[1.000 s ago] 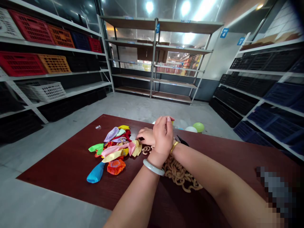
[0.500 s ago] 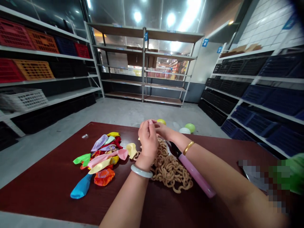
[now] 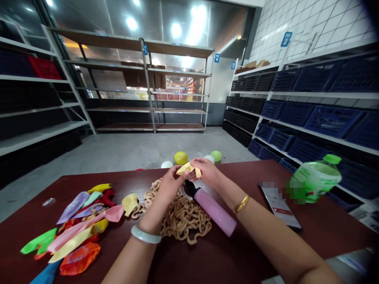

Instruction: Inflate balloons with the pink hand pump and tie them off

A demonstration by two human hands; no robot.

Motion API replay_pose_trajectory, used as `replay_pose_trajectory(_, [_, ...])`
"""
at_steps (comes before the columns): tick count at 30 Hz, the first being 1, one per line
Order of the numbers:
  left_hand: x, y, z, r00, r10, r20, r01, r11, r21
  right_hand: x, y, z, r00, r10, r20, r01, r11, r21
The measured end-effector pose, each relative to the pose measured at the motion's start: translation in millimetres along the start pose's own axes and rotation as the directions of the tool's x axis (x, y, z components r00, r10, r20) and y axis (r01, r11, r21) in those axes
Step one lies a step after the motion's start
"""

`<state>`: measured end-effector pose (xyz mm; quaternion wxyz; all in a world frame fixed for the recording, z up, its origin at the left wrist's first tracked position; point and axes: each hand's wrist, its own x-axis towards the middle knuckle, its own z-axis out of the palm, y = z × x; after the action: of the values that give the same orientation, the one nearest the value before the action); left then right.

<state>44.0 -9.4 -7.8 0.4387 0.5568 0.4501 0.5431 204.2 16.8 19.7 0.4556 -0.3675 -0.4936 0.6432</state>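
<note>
Between my two hands is a pale yellow, limp balloon [image 3: 185, 168], pinched at both sides. My left hand [image 3: 171, 183], with a pale bangle on its wrist, grips its near left part. The fingers of my right hand [image 3: 205, 169], above a gold bracelet, close on its right end. Below them a heap of brown rubber bands or cord loops [image 3: 186, 217] lies on the table. A pink hand pump [image 3: 215, 213] with a black nozzle rests against the heap. Several flat balloons [image 3: 79, 232] in many colours are piled at the left, with a cream one [image 3: 129, 204] beside the heap.
On the dark red table [image 3: 237, 256] lie a phone [image 3: 280, 207] and a green-capped bottle [image 3: 316, 177] at the right. Inflated balloons, one yellow [image 3: 181, 158], are on the floor beyond the far edge. Shelves with blue crates [image 3: 334, 120] line the right side.
The view has swung to the right, bringing the bottle and phone in. My hands have come apart a little, and the pale yellow balloon between them now shows.
</note>
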Motion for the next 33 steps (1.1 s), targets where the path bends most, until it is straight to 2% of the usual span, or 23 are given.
replay_pose_trajectory(2, [-3.7,-1.0,6.5,0.997,-0.071,0.041,0.075,0.991,-0.109,-9.8,4.4,-5.4,1.0,-0.023,0.009,0.023,0.999,-0.03])
replay_pose_trajectory(7, [-6.0,1.5,9.6,0.983,-0.159,-0.092,0.126,0.948,-0.293,-25.5,13.4,-22.1,0.988,-0.086,0.127,0.109,0.977,-0.186])
replay_pose_trajectory(9, [-5.5,4.6,10.5,0.967,-0.233,-0.098,0.175,0.897,-0.406,-28.9,15.5,-29.6,0.982,-0.115,0.151,0.148,0.961,-0.233])
replay_pose_trajectory(11, [-6.1,7.8,14.8,0.944,-0.327,-0.045,0.252,0.801,-0.543,-32.1,16.2,-34.8,0.981,-0.137,0.14,0.166,0.959,-0.23])
replay_pose_trajectory(13, [-9.2,9.5,23.3,0.921,-0.383,0.074,0.335,0.68,-0.652,-35.1,15.8,-36.6,0.983,-0.163,0.089,0.175,0.973,-0.153])
replay_pose_trajectory(15, [-14.6,8.6,34.3,0.892,-0.395,0.218,0.428,0.588,-0.686,-37.2,15.5,-35.3,0.98,-0.197,0.025,0.198,0.979,-0.054])
replay_pose_trajectory(16, [-17.9,7.1,39.8,0.875,-0.393,0.283,0.474,0.57,-0.671,-37.6,16.0,-34.1,0.978,-0.21,0.002,0.21,0.977,-0.032])
replay_pose_trajectory(18, [-24.2,3.0,49.2,0.845,-0.398,0.357,0.534,0.585,-0.61,-37.2,18.6,-31.9,0.973,-0.229,-0.028,0.227,0.972,-0.066])
replay_pose_trajectory(19, [-26.6,1.0,52.6,0.845,-0.399,0.356,0.535,0.614,-0.581,-36.5,20.6,-31.3,0.971,-0.236,-0.04,0.23,0.967,-0.107])
replay_pose_trajectory(22, [-29.9,-2.3,57.3,0.891,-0.372,0.26,0.454,0.722,-0.522,-34.3,27.3,-31.0,0.964,-0.253,-0.085,0.235,0.956,-0.177])
replay_pose_trajectory(24, [-29.4,-1.6,57.2,0.918,-0.342,0.2,0.396,0.763,-0.512,-33.7,30.2,-31.1,0.969,-0.235,-0.076,0.226,0.967,-0.118])
replay_pose_trajectory(28, [-27.6,0.8,54.5,0.918,-0.353,0.182,0.395,0.769,-0.502,-33.8,32.0,-29.6,0.979,-0.205,-0.009,0.205,0.978,-0.028])
replay_pose_trajectory(31, [-28.7,2.1,52.4,0.906,-0.385,0.179,0.422,0.77,-0.478,-33.1,30.4,-30.5,0.979,-0.202,0.021,0.203,0.975,-0.096])
replay_pose_trajectory(33, [-29.1,4.1,49.5,0.894,-0.404,0.195,0.446,0.75,-0.489,-34.5,26.6,-33.0,0.972,-0.232,0.035,0.234,0.95,-0.206])
